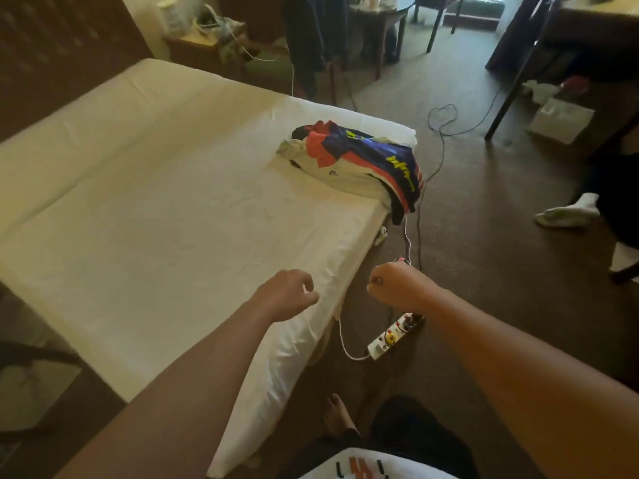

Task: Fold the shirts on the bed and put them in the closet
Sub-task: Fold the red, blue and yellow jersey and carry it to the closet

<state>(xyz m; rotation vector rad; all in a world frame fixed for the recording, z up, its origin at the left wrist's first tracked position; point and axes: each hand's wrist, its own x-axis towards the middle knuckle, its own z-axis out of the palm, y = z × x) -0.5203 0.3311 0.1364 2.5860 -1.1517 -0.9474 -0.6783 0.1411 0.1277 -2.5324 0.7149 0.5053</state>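
A pile of shirts (356,160) lies at the far right corner of the bed (155,202), partly hanging over its edge; on top is a navy, red and yellow one, under it a white one. My left hand (288,293) hovers over the bed's near right edge with loosely curled fingers, holding nothing. Beside the bed, above the floor, my right hand (397,283) is curled into a loose fist, also holding nothing. Both hands are well short of the pile. No closet is in view.
A white power strip (394,337) with cables lies on the carpet beside the bed. A nightstand (204,46) stands at the back, a round table (383,15) and chairs beyond. Another person's socked foot (567,212) is at the right. A dark garment (311,39) hangs behind the bed.
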